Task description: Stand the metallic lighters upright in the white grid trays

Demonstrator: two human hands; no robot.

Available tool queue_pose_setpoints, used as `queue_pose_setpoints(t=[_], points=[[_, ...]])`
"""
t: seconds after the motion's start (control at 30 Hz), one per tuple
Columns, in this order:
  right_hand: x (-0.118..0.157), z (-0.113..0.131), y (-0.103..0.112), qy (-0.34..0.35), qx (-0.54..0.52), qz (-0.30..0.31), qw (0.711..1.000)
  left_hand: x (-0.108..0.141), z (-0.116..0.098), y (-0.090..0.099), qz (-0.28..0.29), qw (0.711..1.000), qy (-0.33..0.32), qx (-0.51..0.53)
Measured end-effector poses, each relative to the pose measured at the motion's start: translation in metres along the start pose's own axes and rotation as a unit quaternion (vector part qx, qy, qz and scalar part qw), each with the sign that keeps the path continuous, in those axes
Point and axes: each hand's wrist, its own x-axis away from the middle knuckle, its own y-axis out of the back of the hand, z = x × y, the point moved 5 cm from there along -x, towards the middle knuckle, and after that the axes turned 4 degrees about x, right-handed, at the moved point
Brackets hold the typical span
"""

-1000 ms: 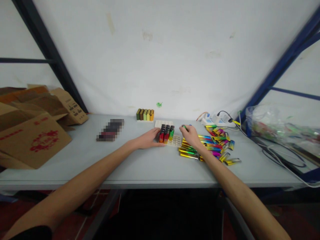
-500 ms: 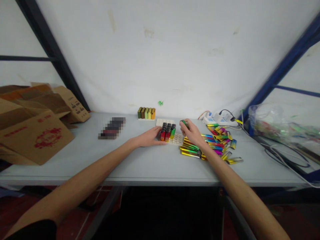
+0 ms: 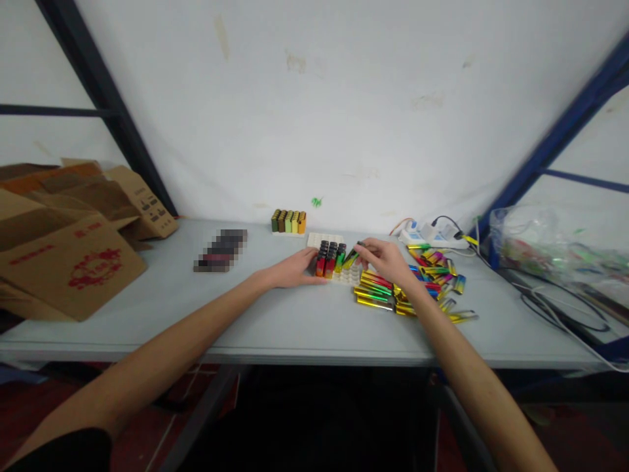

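Observation:
Several lighters (image 3: 325,259), red, orange and green with black tops, stand upright in rows at the left part of a white tray (image 3: 350,275) with round holes. My left hand (image 3: 295,269) is curved round the tray's left end, thumb along the front and fingers behind, against the outer lighters. Between the thumb and fingers of my right hand (image 3: 381,255) is a green and yellow lighter (image 3: 350,257), tilted over the tray beside the standing row. Under and beside my right forearm lies a loose pile of shiny lighters (image 3: 376,288), in gold, green, red, blue and purple.
Another block of lighters (image 3: 288,222) stands near the wall, next to a second white tray (image 3: 324,238). A power strip (image 3: 432,235) with cables lies at the back right. Cardboard boxes (image 3: 73,255) occupy the left end, with a blurred-out object (image 3: 221,251) nearer the middle.
My right hand has turned, and its lighter now tilts down over the holes beside the standing lighters. My left hand stays at the tray's end.

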Motion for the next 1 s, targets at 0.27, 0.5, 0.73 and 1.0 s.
queue_pose_setpoints(t=[0.27, 0.5, 0.73, 1.0], points=[[-0.007, 0.004, -0.024, 0.034, 0.115, 0.047, 0.992, 0.0, -0.001, 0.001, -0.003, 1.0, -0.008, 0.01], [-0.008, 0.003, -0.035, 0.054, 0.12, 0.09, 0.987, -0.001, -0.002, 0.001, 0.0, 1.0, 0.001, -0.005], [-0.003, -0.029, 0.027, 0.008, 0.201, -0.003, 0.979, 0.0, -0.002, 0.001, 0.0, 1.0, 0.003, -0.013], [0.016, -0.07, 0.054, -0.093, 0.18, 0.118, 0.972, 0.0, -0.003, 0.002, 0.004, 1.0, 0.005, -0.012]])
